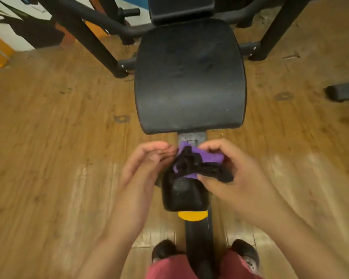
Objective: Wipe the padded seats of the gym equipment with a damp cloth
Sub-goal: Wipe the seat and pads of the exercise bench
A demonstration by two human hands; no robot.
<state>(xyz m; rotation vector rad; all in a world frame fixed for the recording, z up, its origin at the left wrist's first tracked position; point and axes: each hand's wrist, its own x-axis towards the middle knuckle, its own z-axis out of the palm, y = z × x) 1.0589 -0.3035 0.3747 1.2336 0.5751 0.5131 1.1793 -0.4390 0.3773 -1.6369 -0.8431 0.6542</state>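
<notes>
Fingers point(211, 147) of the right hand point(237, 175) are curling over the cloth point(207, 158) while the thumb is pressing up from below, so this hand is gripping it firmly. The left hand point(147, 164) is hovering just beside the cloth's left edge with its fingers point(163, 153) loosely bent. Blur is making it impossible to tell whether they are pinching the fabric or only brushing it.

The cloth is looking soft and bunched, purple with a black part twisting across it. It is being held in the air between the two hands, just short of the near edge of the seat point(189, 77) and above a small black pad point(181, 195).

The seat is spreading broad and flat beyond the hands, its corners rounded and its near edge running straight. Wooden floor point(58, 127) is lying open along both of its long sides. Black frame legs point(85, 37) are crowding its far corners, and a back pad point(181, 9) is rising at its far end.

The seat's black covering is showing faint creases and a dull sheen, like vinyl. The small pad is looking pebbled and glossier, with a yellow knob point(192, 216) sitting just below it on the black beam. The floor planks are showing grain and dark knots.
</notes>
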